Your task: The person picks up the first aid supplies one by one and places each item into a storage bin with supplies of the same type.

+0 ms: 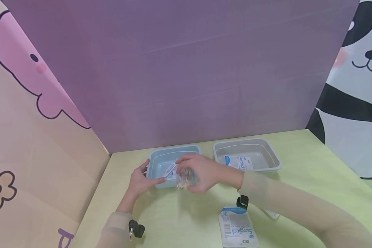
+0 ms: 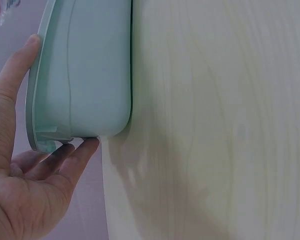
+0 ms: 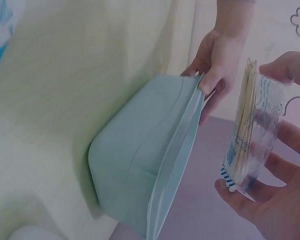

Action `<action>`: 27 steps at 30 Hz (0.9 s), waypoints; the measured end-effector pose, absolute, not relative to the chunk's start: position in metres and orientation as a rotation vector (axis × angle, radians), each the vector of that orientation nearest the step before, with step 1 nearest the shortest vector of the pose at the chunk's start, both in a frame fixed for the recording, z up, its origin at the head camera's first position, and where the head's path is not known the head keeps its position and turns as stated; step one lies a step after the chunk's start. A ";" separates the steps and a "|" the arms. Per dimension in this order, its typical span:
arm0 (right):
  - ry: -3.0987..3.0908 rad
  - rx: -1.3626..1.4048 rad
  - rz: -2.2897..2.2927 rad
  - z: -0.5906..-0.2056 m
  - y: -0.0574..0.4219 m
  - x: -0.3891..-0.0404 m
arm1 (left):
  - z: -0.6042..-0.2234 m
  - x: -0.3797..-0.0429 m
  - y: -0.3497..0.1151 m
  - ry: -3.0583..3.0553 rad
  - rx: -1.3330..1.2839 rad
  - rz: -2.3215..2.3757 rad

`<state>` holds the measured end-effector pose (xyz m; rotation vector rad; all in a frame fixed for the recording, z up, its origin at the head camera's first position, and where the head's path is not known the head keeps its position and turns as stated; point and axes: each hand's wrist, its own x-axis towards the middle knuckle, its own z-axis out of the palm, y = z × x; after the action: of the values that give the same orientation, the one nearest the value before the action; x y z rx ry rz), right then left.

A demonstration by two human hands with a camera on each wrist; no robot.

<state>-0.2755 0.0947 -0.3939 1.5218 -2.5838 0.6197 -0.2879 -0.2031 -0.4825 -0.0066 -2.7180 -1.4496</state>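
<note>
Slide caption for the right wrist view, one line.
The right hand holds a clear pack of cotton swabs near the pale blue bin, which the left hand holds.

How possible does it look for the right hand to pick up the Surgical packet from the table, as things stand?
Probably not: the right hand holds a pack of cotton swabs, so it is not free. The Surgical packet seems within reach and mostly uncovered.
</note>
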 end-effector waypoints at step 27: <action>-2.607 1.405 0.578 -0.399 0.084 -0.340 | -0.487 -0.290 -0.203 -2.702 -0.023 -1.453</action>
<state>-0.3396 0.0837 -0.3993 1.4049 -2.6071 0.5784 -0.2904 -0.2034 -0.4866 -0.0226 -2.7019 -1.4526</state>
